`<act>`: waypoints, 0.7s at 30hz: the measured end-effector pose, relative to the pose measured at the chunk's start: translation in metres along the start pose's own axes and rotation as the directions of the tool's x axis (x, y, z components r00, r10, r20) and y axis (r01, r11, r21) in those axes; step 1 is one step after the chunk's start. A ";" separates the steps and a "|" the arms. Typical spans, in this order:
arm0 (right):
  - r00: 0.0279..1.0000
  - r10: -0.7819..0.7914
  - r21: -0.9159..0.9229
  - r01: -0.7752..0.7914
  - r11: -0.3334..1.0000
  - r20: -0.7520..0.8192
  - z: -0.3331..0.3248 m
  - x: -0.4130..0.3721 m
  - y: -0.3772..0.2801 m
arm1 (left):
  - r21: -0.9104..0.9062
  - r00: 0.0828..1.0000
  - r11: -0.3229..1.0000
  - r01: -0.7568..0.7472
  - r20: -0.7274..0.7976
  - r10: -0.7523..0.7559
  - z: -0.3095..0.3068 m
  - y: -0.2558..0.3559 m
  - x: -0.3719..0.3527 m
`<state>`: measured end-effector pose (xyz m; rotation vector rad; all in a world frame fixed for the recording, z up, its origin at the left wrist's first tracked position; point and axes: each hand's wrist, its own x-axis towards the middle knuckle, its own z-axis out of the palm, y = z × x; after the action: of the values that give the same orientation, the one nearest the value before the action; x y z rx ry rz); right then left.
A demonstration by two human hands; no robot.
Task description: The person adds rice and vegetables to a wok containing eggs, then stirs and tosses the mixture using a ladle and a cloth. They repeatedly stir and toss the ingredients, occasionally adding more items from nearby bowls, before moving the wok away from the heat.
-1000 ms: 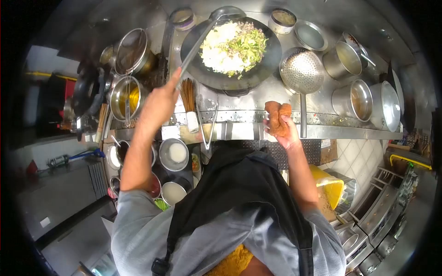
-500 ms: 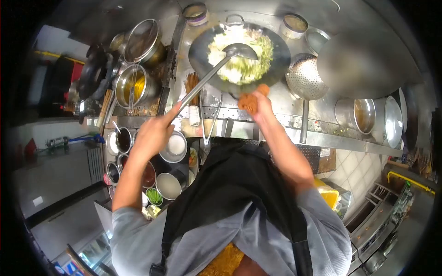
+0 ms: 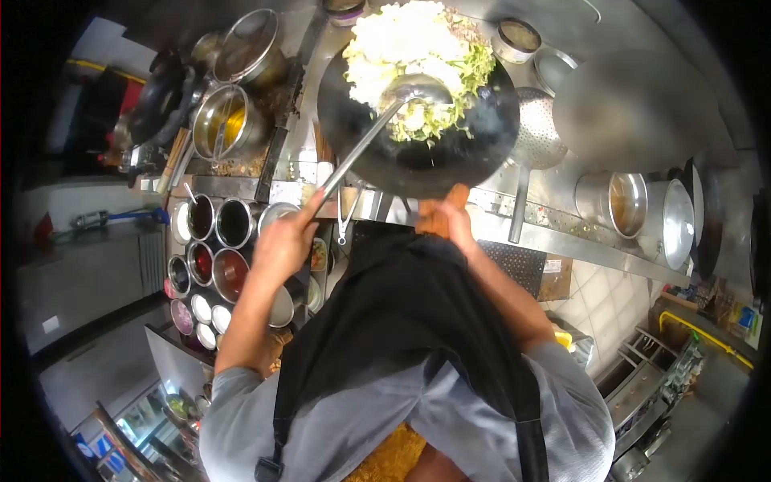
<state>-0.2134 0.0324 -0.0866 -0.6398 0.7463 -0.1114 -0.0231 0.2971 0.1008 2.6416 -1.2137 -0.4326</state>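
Note:
My left hand (image 3: 283,243) is wrapped round the handle of a long metal ladle (image 3: 365,151). The ladle's bowl lies over the wok, against the food. Pale yellow-white pieces and shredded green vegetables (image 3: 418,48) bulge up at the far side of the black wok (image 3: 474,157). With my right hand (image 3: 456,225) I grip a folded orange-brown cloth (image 3: 436,217) at the wok's near edge. The wok handle under the cloth is hidden.
On the right are a perforated strainer (image 3: 536,132) and a metal pot (image 3: 614,205). A pot of yellow oil (image 3: 229,124) stands left. Several sauce containers (image 3: 233,223) sit below it. Tongs (image 3: 344,221) hang near the counter edge. A blurred round shape (image 3: 642,112) covers the upper right.
The wok has come nearer to my body and appears larger, its food thrown up toward the far side. My right hand with the cloth has moved down; my left hand has shifted right and slightly down.

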 end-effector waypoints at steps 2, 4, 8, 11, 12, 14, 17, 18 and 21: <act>1.000 0.002 0.117 -0.003 0.993 0.004 0.036 0.014 -0.034 | -0.095 0.998 0.995 0.045 0.058 -0.039 -0.038 0.006 -0.021; 0.998 -0.061 0.169 0.065 0.984 -0.032 0.060 0.046 -0.057 | -0.146 0.976 0.978 0.150 0.180 -0.123 -0.061 0.021 -0.024; 0.996 -0.042 0.100 0.050 0.994 -0.081 0.052 0.066 -0.052 | 0.021 0.996 1.000 0.017 0.087 -0.018 0.001 0.012 0.009; 0.997 -0.072 -0.003 0.072 0.997 -0.011 0.013 0.029 -0.004 | 0.015 0.993 0.993 0.121 0.006 -0.121 0.051 0.014 0.015; 0.995 -0.104 -0.103 0.102 0.989 -0.011 0.001 0.020 0.002 | 0.016 0.993 0.992 0.122 0.004 -0.122 0.048 0.015 0.008; 0.998 -0.058 -0.087 0.059 0.994 0.017 -0.008 0.022 -0.003 | -0.083 0.997 0.996 0.022 -0.068 -0.028 0.033 0.017 -0.003; 0.998 -0.031 0.051 0.033 0.998 -0.046 0.026 0.042 -0.053 | -0.147 0.988 0.982 0.120 0.119 -0.103 -0.022 0.013 -0.023; 0.999 -0.041 0.064 0.042 0.997 -0.012 0.031 0.062 -0.066 | -0.146 0.977 0.976 0.164 0.161 -0.140 -0.047 0.019 -0.025; 0.999 0.010 0.053 -0.008 0.999 -0.036 0.013 0.125 -0.083 | -0.153 0.987 0.980 0.127 0.114 -0.110 -0.090 0.026 -0.023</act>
<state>-0.1020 -0.0667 -0.1059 -0.5856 0.7787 -0.1337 -0.0246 0.3035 0.1966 2.5899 -1.0054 -0.6676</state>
